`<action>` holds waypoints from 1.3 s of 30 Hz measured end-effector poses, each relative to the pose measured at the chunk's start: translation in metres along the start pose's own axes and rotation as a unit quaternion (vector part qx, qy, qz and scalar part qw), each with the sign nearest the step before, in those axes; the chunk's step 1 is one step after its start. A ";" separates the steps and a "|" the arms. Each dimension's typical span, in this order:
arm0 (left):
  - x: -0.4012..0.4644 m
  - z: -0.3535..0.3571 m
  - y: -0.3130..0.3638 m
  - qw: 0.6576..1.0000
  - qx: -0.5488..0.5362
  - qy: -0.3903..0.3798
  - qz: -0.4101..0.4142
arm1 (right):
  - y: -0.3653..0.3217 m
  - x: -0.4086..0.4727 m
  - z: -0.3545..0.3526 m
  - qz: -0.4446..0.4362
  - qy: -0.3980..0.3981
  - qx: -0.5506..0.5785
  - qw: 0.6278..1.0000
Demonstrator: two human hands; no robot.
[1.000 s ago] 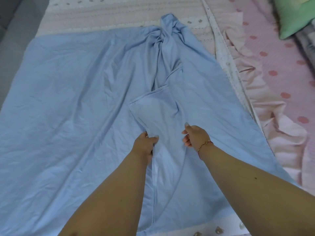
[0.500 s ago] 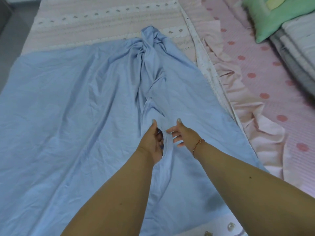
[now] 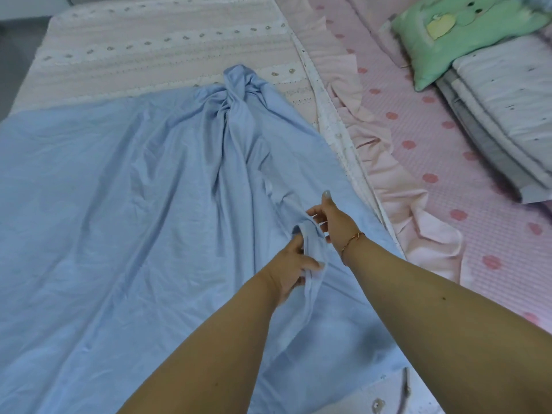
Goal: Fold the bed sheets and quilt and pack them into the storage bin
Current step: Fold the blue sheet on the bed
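A light blue bed sheet [image 3: 119, 204] lies spread over the bed, bunched into a twisted ridge that runs from its far tip down the middle. My left hand [image 3: 291, 268] grips a gathered fold of the sheet near the centre right. My right hand [image 3: 331, 218] sits just beyond it, fingers curled into the same fold with the forefinger pointing up; a thin bracelet circles that wrist. No storage bin appears in the head view.
A pale pink patterned mattress cover [image 3: 164, 52] shows beyond the sheet. To the right lie a ruffled pink sheet [image 3: 397, 186] with red dots, a green cushion [image 3: 460, 28] and a folded grey-white quilt [image 3: 504, 115].
My hands came together from about a hand's width apart and gathered the flat panel of sheet into a narrow bunched fold. The camera view swung right, showing more of the pink sheet, cushion and quilt.
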State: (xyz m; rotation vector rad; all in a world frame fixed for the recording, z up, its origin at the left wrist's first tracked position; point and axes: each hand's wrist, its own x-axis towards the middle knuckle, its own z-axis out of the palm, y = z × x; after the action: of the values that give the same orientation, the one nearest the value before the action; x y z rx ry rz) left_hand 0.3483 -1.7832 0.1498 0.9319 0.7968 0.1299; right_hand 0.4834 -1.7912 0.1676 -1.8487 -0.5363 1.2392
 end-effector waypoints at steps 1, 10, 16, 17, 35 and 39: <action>0.003 0.003 0.003 0.999 -0.024 -0.003 0.021 | 0.001 -0.001 -0.005 0.018 -0.013 0.010 1.000; 0.017 0.024 0.018 0.986 -0.121 0.109 0.042 | 0.024 -0.011 -0.036 0.057 -0.034 -0.015 0.998; 0.034 0.038 0.024 0.987 -0.088 0.131 -0.019 | 0.026 -0.013 -0.054 0.042 -0.035 -0.003 0.998; 0.036 0.041 0.023 0.986 -0.086 0.140 -0.026 | 0.026 -0.011 -0.058 0.038 -0.031 -0.002 0.999; 0.043 0.094 -0.012 0.994 -0.008 -0.021 -0.106 | 0.045 -0.012 -0.122 0.088 0.077 -0.180 0.977; 0.039 0.084 -0.019 0.990 -0.015 0.077 -0.116 | 0.052 -0.023 -0.140 0.158 0.081 -0.271 0.946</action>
State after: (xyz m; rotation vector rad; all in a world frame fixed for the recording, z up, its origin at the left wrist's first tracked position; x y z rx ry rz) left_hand 0.4279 -1.8345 0.1417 0.8005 1.0375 0.0101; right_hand 0.5948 -1.8934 0.1616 -2.5585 -0.5383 1.2029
